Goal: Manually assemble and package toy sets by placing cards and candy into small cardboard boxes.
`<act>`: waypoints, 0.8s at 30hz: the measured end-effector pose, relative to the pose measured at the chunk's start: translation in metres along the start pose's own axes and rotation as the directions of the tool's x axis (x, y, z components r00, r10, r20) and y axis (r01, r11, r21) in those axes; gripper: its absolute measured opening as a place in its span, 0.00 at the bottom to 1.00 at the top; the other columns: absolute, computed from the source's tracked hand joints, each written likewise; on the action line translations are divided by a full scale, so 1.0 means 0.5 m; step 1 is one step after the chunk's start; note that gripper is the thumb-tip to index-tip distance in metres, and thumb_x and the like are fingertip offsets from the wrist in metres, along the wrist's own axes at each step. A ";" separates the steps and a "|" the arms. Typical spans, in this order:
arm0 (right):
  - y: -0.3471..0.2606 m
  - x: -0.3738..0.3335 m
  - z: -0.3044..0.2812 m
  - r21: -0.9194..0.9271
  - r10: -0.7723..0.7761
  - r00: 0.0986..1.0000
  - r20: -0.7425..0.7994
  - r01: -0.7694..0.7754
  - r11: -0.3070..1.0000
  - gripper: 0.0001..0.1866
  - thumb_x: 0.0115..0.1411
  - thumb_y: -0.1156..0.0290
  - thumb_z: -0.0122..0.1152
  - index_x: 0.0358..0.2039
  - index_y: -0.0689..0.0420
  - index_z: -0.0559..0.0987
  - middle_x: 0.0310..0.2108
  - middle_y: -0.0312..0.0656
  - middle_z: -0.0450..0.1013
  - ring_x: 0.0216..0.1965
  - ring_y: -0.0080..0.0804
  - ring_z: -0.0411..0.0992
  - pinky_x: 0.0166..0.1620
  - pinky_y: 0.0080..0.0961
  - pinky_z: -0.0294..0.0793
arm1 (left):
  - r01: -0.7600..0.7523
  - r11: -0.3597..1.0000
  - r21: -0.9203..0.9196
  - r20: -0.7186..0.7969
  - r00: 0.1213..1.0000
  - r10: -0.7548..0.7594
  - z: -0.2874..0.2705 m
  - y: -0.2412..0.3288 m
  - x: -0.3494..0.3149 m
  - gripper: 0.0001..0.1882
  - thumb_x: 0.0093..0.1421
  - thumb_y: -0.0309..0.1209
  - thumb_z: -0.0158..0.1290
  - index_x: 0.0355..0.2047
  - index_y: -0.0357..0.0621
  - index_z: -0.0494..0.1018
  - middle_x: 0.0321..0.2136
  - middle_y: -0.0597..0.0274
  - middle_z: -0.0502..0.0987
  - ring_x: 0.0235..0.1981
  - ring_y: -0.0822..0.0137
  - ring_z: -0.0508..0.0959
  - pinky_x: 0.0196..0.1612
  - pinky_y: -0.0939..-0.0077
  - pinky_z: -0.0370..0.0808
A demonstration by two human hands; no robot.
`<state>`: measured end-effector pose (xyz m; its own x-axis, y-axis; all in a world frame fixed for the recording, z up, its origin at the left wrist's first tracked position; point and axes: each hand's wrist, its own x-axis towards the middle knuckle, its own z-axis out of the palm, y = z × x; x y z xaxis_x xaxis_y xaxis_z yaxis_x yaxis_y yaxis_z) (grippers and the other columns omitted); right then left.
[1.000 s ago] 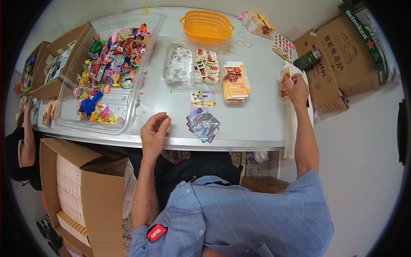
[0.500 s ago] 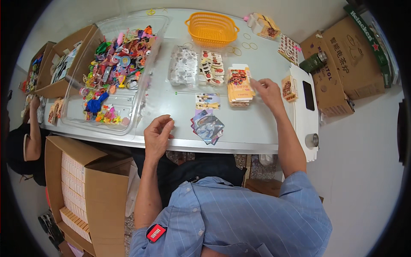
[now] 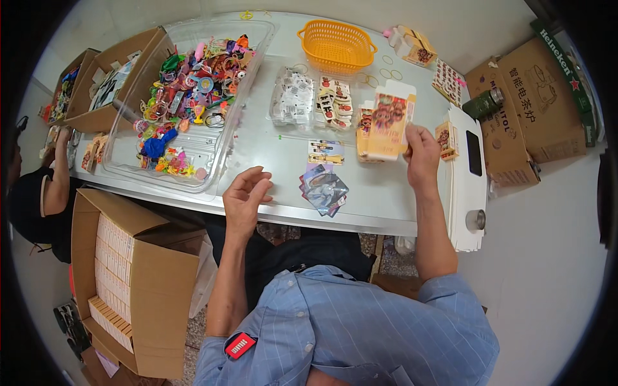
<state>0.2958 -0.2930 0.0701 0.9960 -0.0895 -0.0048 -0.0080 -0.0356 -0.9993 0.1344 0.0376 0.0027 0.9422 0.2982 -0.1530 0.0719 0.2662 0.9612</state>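
Observation:
My right hand pinches the right edge of an orange printed folding carton, slightly smeared by motion. The carton looks flat, with its white top flap sticking up. It hangs over a stack of similar cartons, hiding much of it. My left hand hovers by the table's front edge, fingers apart and nothing in it. Between my hands lies a fanned pile of shiny picture cards, with a yellow printed card just behind it. Farther back sit clear trays of small white packets and strawberry-patterned packets.
A clear bin of colourful small toys stands left. An orange basket and rubber bands are at the back. White sheets with a phone and metal cup lie right. Another person's arm reaches in far left.
My right hand has taken a carton from the stack and lifted it, tilting it a little. My left hand stays nearly in place, open. The whole view has shifted slightly.

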 end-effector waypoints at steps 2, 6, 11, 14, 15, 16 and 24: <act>-0.010 -0.070 0.035 0.006 -0.066 0.992 0.111 0.065 0.998 0.08 0.68 0.66 0.61 0.33 0.55 0.78 0.21 0.24 0.67 0.19 0.10 0.58 0.21 0.13 0.53 | -0.052 0.961 -0.271 0.134 0.987 0.092 0.032 0.038 -0.025 0.36 0.58 0.33 0.67 0.64 0.35 0.66 0.52 0.48 0.78 0.53 0.62 0.78 0.51 0.70 0.80; 0.003 -0.235 0.150 0.003 0.057 0.828 0.558 -0.070 0.998 0.08 0.70 0.67 0.59 0.33 0.56 0.78 0.24 0.26 0.70 0.23 0.12 0.65 0.26 0.14 0.64 | 0.026 0.891 -0.453 0.452 0.868 0.205 0.072 0.078 -0.050 0.66 0.38 0.45 0.79 0.70 0.30 0.52 0.62 0.40 0.68 0.65 0.50 0.69 0.67 0.52 0.66; 0.042 -0.321 0.216 0.003 -0.063 0.781 0.621 0.077 0.997 0.12 0.70 0.66 0.59 0.36 0.65 0.78 0.27 0.35 0.72 0.29 0.19 0.68 0.33 0.22 0.69 | 0.292 0.884 -0.365 0.494 0.865 -0.081 0.030 0.103 -0.071 0.57 0.34 0.27 0.76 0.66 0.30 0.60 0.50 0.47 0.79 0.52 0.59 0.81 0.55 0.64 0.79; 0.029 -0.347 0.227 -0.040 -0.021 0.650 0.760 0.079 0.996 0.12 0.72 0.67 0.55 0.40 0.65 0.79 0.34 0.37 0.77 0.37 0.16 0.71 0.40 0.19 0.72 | 0.186 0.977 -0.107 0.313 0.939 -0.145 -0.002 0.080 -0.083 0.50 0.35 0.24 0.75 0.61 0.31 0.65 0.47 0.51 0.81 0.46 0.62 0.83 0.50 0.67 0.81; 0.056 -0.346 0.229 -0.085 -0.042 0.600 0.799 0.182 0.980 0.14 0.72 0.67 0.54 0.42 0.67 0.79 0.36 0.39 0.78 0.37 0.17 0.72 0.41 0.19 0.72 | 0.056 0.997 -0.047 0.188 0.981 -0.046 0.000 0.065 -0.091 0.41 0.43 0.20 0.73 0.58 0.32 0.68 0.40 0.55 0.83 0.39 0.67 0.83 0.43 0.73 0.81; 0.065 -0.352 0.236 -0.083 -0.042 0.595 0.803 0.180 0.980 0.14 0.72 0.67 0.54 0.42 0.67 0.79 0.36 0.39 0.78 0.37 0.17 0.72 0.41 0.19 0.72 | 0.056 0.997 -0.046 0.181 0.982 -0.047 0.008 0.059 -0.101 0.41 0.43 0.20 0.73 0.58 0.32 0.68 0.40 0.55 0.83 0.39 0.67 0.83 0.43 0.73 0.81; 0.090 -0.422 0.288 -0.188 0.162 0.586 0.794 -0.017 0.982 0.18 0.73 0.68 0.53 0.57 0.66 0.74 0.39 0.44 0.80 0.40 0.20 0.75 0.44 0.21 0.75 | -0.317 0.939 0.134 -0.417 0.842 0.344 -0.022 -0.045 -0.256 0.29 0.58 0.17 0.64 0.59 0.30 0.67 0.43 0.52 0.82 0.42 0.65 0.83 0.43 0.76 0.82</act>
<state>0.0980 -0.1325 0.0208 0.6536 0.7316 -0.1938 -0.0416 -0.2209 -0.9744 0.0083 0.0036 -0.0019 0.6813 0.7242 0.1062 -0.1872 0.0322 0.9818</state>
